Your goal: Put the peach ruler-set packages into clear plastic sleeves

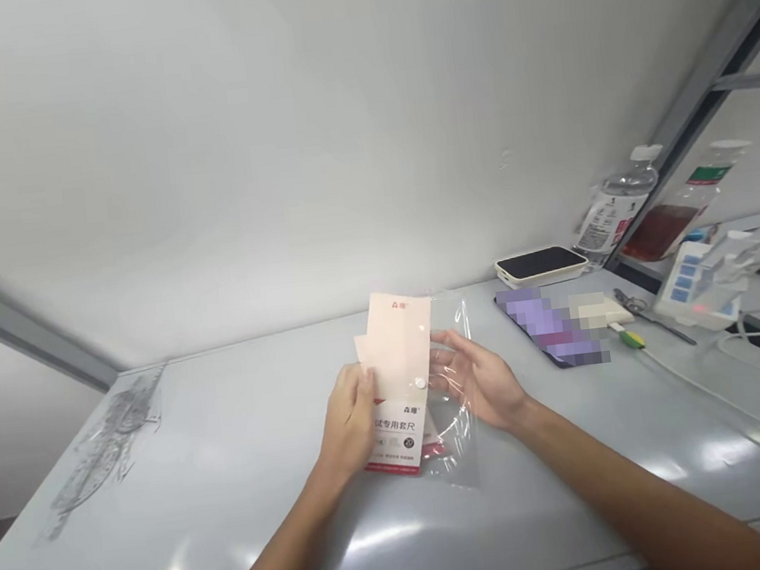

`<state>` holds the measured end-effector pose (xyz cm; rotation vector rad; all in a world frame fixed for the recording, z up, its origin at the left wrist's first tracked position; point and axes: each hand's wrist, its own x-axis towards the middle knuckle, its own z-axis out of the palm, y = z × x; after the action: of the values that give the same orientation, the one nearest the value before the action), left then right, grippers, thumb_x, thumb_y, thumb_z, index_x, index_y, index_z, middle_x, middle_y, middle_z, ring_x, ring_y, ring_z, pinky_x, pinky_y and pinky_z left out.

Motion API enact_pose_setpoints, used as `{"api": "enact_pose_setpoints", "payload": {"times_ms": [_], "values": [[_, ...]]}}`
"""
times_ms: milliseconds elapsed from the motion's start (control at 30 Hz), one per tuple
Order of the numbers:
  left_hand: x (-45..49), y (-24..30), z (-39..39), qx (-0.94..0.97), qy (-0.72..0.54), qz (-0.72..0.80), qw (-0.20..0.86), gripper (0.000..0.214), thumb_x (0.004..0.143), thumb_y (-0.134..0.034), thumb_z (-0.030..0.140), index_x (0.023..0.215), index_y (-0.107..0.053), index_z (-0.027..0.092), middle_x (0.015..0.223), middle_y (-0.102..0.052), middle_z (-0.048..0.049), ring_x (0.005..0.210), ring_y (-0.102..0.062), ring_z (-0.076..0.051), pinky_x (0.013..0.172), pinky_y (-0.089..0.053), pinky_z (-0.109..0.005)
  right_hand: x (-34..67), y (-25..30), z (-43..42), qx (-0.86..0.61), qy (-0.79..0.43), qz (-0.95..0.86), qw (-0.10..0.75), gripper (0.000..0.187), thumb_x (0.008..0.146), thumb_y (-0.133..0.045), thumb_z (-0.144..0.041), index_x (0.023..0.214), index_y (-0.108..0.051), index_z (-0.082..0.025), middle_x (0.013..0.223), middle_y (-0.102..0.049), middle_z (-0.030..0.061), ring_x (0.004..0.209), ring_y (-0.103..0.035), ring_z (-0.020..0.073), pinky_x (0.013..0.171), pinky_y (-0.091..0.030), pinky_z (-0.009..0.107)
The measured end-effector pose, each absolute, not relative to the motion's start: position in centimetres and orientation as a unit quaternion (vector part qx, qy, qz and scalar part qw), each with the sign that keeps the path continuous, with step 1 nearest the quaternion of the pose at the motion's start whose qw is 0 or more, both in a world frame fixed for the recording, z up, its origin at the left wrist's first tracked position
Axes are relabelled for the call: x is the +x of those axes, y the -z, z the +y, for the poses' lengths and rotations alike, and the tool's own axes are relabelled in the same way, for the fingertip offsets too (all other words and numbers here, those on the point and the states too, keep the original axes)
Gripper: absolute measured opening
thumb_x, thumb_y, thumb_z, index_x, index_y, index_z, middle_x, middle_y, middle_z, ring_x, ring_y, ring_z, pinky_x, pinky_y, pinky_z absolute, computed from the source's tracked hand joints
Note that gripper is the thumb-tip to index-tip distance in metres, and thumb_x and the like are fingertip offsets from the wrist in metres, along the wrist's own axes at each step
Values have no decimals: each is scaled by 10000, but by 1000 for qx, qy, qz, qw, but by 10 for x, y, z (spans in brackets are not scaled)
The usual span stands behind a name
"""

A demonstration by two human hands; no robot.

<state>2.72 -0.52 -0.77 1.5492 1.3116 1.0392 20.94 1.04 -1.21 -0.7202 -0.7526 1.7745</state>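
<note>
My left hand (347, 421) grips a pale pink paper packet (398, 384) printed with red and black Chinese text, pinching it between thumb and fingers. A clear plastic bag (458, 432) lies against the packet's right side, and a small white round sticker or clasp shows near the packet's middle. My right hand (480, 382) is held with its fingers spread, touching the bag's upper right part. Part of the packet is hidden by my left hand.
The pale grey table (204, 488) has a grey sheet at left. At back right are a dark tablet (550, 330) partly pixelated, a white device (541, 265), scissors (633, 302), a power strip (689, 286), cables and plastic bottles (618, 207).
</note>
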Motion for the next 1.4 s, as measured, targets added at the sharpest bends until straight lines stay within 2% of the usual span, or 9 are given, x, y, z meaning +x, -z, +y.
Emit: {"api": "enact_pose_setpoints", "payload": {"times_ms": [200, 300, 433, 600, 733, 967, 1100, 1267, 1400], "values": [[23, -3, -1, 518, -387, 432, 629, 283, 796, -476, 447, 918, -504, 193, 678, -598, -5, 599, -548, -127, 591, -408, -241, 215, 15, 15, -299, -734, -301, 530, 299, 857, -376, -413, 945, -586, -219, 887, -669, 43, 847, -618, 205, 715, -481, 346], [22, -5, -1, 517, -362, 414, 656, 308, 775, -519, 431, 949, -530, 176, 713, -615, -24, 644, -571, -142, 618, -417, -253, 215, 17, 16, -312, -729, -300, 531, 287, 849, -397, -417, 926, -592, -221, 878, -669, 34, 853, -617, 207, 708, -482, 342], [22, -1, 0, 566, -324, 422, 629, 295, 779, -514, 421, 704, -557, 139, 679, -597, -32, 623, -547, -133, 601, -410, -249, 215, 17, 15, -317, -733, -304, 519, 282, 845, -420, -405, 963, -596, -217, 900, -671, 41, 845, -619, 203, 692, -485, 329], [23, 8, 4, 532, -394, 471, 583, 270, 740, -571, 416, 705, -500, 158, 623, -618, -16, 567, -558, -127, 548, -417, -236, 212, 13, 11, -319, -735, -364, 475, 280, 802, -512, -381, 991, -602, -194, 944, -667, 67, 837, -620, 208, 633, -482, 295], [23, 11, 5, 534, -408, 490, 555, 307, 711, -593, 428, 668, -407, 188, 490, -560, 32, 417, -510, -114, 427, -381, -219, 205, 16, 6, -328, -737, -397, 438, 276, 732, -623, -332, 954, -609, -168, 845, -682, 62, 740, -636, 184, 622, -482, 281], [17, 11, 6, 635, -373, 582, 344, 365, 766, -481, 462, 545, -399, 184, 464, -451, 48, 421, -395, -82, 429, -294, -204, 202, 17, 3, -364, -684, -445, 450, 334, 722, -626, -356, 991, -607, -158, 799, -686, 63, 703, -646, 199, 616, -494, 313], [17, 12, 7, 663, -341, 562, 359, 353, 787, -442, 445, 549, -414, 186, 465, -438, 47, 438, -379, -89, 447, -280, -209, 204, 17, 5, -371, -673, -450, 455, 343, 709, -633, -371, 982, -613, -163, 812, -687, 58, 700, -645, 202, 642, -499, 334], [23, 18, 2, 708, -334, 552, 286, 309, 787, -452, 411, 574, -455, 187, 492, -450, 42, 456, -354, -89, 457, -264, -214, 201, 25, 5, -391, -632, -524, 416, 306, 724, -603, -400, 890, -624, -144, 801, -679, 64, 750, -640, 229, 641, -502, 345], [30, 18, -4, 697, -352, 518, 349, 295, 810, -426, 406, 626, -484, 183, 554, -506, 28, 496, -415, -95, 483, -309, -212, 198, 28, 3, -419, -605, -555, 389, 313, 733, -580, -433, 851, -630, -147, 804, -674, 64, 732, -630, 219, 612, -490, 321]]}}
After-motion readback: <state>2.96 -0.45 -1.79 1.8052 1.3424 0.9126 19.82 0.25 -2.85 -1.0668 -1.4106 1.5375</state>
